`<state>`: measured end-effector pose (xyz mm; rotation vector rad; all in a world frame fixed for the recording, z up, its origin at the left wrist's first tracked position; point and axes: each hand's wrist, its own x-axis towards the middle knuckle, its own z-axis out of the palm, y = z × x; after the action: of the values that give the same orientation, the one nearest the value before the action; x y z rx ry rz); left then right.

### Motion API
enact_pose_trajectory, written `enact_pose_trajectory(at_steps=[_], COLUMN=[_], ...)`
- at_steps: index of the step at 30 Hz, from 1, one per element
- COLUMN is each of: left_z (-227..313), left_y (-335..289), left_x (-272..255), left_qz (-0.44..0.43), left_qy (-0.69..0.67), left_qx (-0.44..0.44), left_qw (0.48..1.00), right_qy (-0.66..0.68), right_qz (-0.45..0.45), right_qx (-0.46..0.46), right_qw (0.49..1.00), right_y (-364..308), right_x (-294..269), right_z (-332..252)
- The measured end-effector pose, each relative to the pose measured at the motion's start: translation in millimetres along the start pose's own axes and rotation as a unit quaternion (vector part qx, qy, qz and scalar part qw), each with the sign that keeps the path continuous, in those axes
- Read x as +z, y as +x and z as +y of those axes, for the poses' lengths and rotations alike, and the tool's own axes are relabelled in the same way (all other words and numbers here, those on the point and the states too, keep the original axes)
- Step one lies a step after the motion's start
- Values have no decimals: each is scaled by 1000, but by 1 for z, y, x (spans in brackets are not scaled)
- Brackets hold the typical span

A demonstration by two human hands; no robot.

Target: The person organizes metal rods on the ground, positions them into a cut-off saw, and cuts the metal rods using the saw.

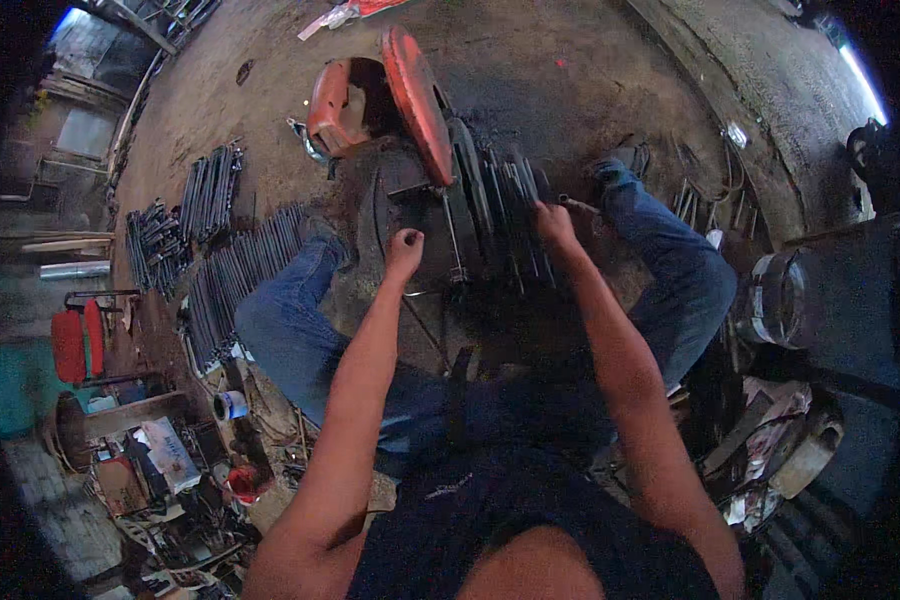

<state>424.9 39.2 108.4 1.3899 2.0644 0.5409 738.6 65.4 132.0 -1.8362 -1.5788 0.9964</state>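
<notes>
Between my knees stands a machine with a round red guard [416, 105] and a red motor housing [348, 112], which looks like a cut-off saw. Several dark metal rods [510, 215] lie lengthwise along its right side. My right hand [556, 226] is closed at the right edge of these rods, apparently round one of them; its fingertips are hard to see. To the left of the thin metal screw rod [452, 232], my left hand [405, 254] is curled, with a dark gap inside the fingers. What it holds, if anything, cannot be made out.
Stacks of dark rods [245, 265] lie on the floor beyond my left leg. A short pipe [577, 205] is near my right foot. At lower left are a red chair [68, 345] and a cluttered box [120, 415]; a round metal drum [776, 298] stands at right.
</notes>
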Motion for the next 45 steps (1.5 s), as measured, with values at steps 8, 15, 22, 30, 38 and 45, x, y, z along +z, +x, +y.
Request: enact_pose_trajectory(at_steps=[8,15,22,30,38,45], left_z=[-18,-22,1,27,16,5], left_y=[7,9,3,-10,-4,5], left_x=[-7,-7,-16,-24,-18,-15], left_qz=[-67,-95,-79,-90,-36,-5], left_qy=[-33,-5,-71,-12,21,-17], left_qx=[81,65,61,37,56,5], left_qw=[994,993,992,995,998,1000], right_qy=[173,127,175,83,45,101], right_qz=[26,-25,33,-48,120,119], right_qx=[45,-9,-25,7,-170,-66], right_qw=[984,992,984,995,977,986], right_y=[-20,-24,-25,-30,-35,-25], right_x=[17,25,31,27,34,50], right_z=[-78,-82,-81,-69,-44,-24])
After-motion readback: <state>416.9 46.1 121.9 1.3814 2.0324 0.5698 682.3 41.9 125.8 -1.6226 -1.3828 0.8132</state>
